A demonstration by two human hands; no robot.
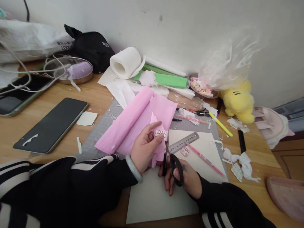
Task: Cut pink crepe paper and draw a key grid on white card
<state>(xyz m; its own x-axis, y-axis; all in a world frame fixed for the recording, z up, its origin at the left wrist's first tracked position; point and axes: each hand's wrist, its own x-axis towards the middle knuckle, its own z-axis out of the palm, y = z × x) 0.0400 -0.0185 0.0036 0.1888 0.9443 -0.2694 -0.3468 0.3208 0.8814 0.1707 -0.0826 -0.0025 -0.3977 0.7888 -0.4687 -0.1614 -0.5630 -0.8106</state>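
Note:
My left hand (145, 144) pinches a small paper cutout (161, 134) with white rounded shapes outlined in black, together with a piece of pink crepe paper behind it. In my right hand (187, 177) is a pair of scissors (176, 166) with black handles, its blades pointing up at the right edge of the held piece. A roll of pink crepe paper (125, 122) lies partly unrolled just beyond my left hand. Under my hands is a white sheet (154, 199). A similar pink-and-white patterned cutout (185, 151) rests on it near a steel ruler (184, 142) and a pink pen (206, 160).
Two phones, one a dark phone (53, 125), lie at the left. A toilet paper roll (129, 61) and green paper (169, 80) stand at the back. At the right are a yellow plush toy (238, 99), a yellow marker (220, 124) and paper scraps (244, 164).

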